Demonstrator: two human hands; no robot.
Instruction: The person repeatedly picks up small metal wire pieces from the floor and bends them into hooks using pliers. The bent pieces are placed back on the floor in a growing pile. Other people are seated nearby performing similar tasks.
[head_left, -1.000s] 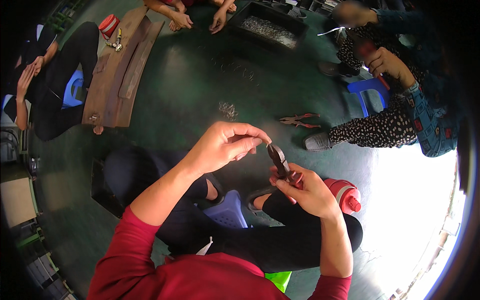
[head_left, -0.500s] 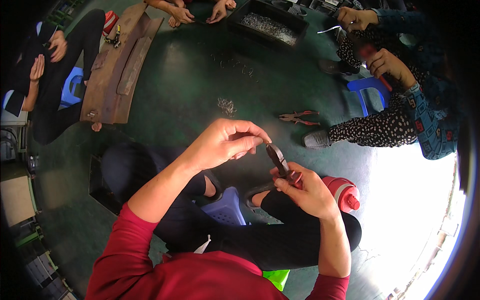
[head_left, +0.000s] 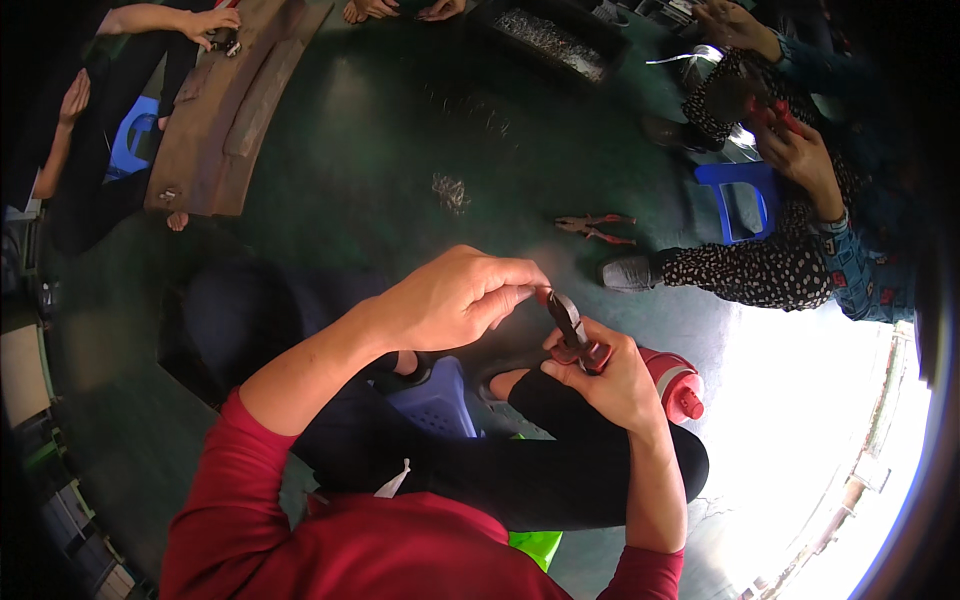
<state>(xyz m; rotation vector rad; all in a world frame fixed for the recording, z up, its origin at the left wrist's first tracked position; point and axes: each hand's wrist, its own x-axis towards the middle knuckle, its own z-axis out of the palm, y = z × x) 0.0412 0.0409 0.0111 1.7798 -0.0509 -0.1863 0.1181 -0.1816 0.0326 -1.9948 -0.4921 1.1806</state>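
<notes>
Pinching Close Work Over a Dark Green Floor (head_left: 350, 150)

Clock read from frame centre, biggest first. Brown wooden board (head_left: 215, 130) lay at 10–11 o'clock, a co-worker's hand (head_left: 205, 25) at its far end. Black tray (head_left: 520, 60) of shiny metal bits (head_left: 555, 45) sat at 12–1. Blue stool (head_left: 725, 173) stood at 2, lavender stool (head_left: 435, 400) at 6–7. Red container (head_left: 685, 395), pale band, was at 4.

Left hand (head_left: 450, 300) was at centre: thumb and forefinger together at the tips, right by the plier nose. Too small to tell what, if anything, sat between them, or whether they touched the metal. Right hand (head_left: 615, 380), at 4, had its fingers wrapped around the red grips of the held pliers (head_left: 570, 322), nose toward 11. Jaw gap: couldn't tell.

Loose pliers (head_left: 598, 227), also red-gripped, lay on the floor at 2. Tangle of thin wire (head_left: 450, 193) was just left of 12.

Risks, judged: a squeeze with fingertips that near the nose could nip skin; a weak pinch could drop any tiny piece, easily lost on dark floor. A shifting foot could kick the loose pliers, since a co-worker's shoe (head_left: 628, 273) was near.

Brands, labels, writing: none legible; motifs on a co-worker's sleeve (head_left: 845, 270) at 3 too small to read.
</notes>
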